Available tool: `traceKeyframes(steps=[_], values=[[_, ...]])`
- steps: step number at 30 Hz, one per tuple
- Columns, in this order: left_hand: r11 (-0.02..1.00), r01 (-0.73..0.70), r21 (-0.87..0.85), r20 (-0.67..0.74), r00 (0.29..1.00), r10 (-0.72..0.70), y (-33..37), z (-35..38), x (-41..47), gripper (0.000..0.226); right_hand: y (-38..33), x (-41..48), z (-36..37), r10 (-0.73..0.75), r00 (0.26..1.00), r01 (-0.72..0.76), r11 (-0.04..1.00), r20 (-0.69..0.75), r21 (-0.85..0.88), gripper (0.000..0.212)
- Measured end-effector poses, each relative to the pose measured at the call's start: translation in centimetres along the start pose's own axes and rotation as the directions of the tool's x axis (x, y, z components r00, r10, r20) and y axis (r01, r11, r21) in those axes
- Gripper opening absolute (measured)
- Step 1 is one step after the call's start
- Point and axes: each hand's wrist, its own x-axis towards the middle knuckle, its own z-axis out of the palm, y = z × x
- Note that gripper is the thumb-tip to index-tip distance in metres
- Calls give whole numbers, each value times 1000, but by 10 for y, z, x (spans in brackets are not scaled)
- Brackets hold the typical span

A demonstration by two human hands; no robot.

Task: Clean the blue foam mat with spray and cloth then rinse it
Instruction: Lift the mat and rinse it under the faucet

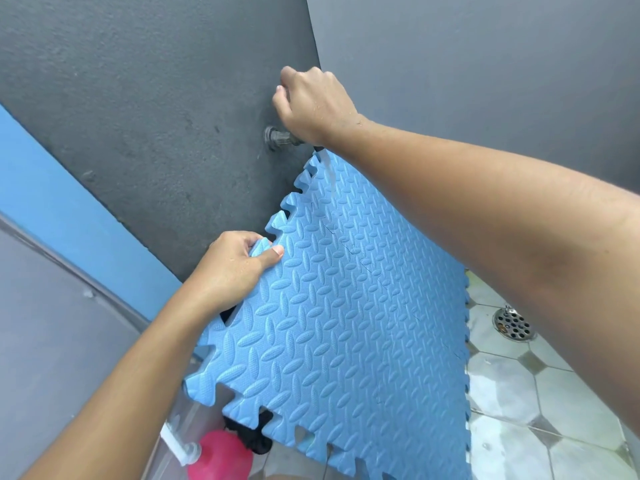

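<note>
Mostly the head view is filled by the blue foam mat (346, 306), held up at a slant with its top corner just below the tap (280, 138) on the dark wall (138, 98). The right hand (311, 102) sits on top of the tap with its fingers curled down over it. Only the short fitting at the wall shows, and the handle and spout are hidden under the palm and wrist. The right forearm crosses in front of the mat's upper right side and covers that edge. Well below the tap and to its left, the left hand (232, 268) pinches the mat's toothed edge, with the thumb pressed on the patterned face and the fingers wrapped behind one tab. A pale streak runs down the mat just under the tap, too faint to say whether it is water. The mat's lowest corner is cut off by the bottom of the frame. Far below the tap, at the mat's lower left edge, a dark bunched thing (256, 441) peeks out, mostly hidden behind the foam. Next to it is a pink rounded object (218, 455) that cannot be identified. Below and right of the tap, past the mat's far edge, a round floor drain (512, 323) lies in the wet tiled floor (519, 393).
</note>
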Motion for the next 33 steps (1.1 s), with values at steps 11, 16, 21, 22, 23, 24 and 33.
traceKeyframes(steps=[11, 16, 21, 22, 23, 24, 33], values=[[998, -57, 34, -21, 998, 58, -4, 5, 5, 40, 51, -85, 30, 560, 802, -306, 682, -206, 664, 46], [990, -92, 109, -85, 991, 102, -5, 11, 8, 66, 47, -164, 98, 710, 521, -854, 424, 474, 303, 63], [979, -135, 153, -124, 980, 155, -6, 16, 10, 60, -66, -221, 48, 522, 769, -638, 597, 368, 486, 67], [979, -136, 153, -131, 979, 157, -6, 16, 12, 59, -93, -247, 30, 457, 829, -558, 654, 321, 510, 68], [979, -136, 152, -137, 978, 157, -6, 16, 13, 57, -114, -278, 16, 389, 875, -484, 702, 287, 523, 69], [980, -135, 147, -137, 978, 156, -7, 15, 13, 56, -126, -310, 7, 329, 901, -432, 730, 281, 529, 70], [956, -205, 208, -106, 967, 231, -10, 15, 11, 59, 42, -415, 79, 731, 498, -867, 426, 466, 258, 73]])
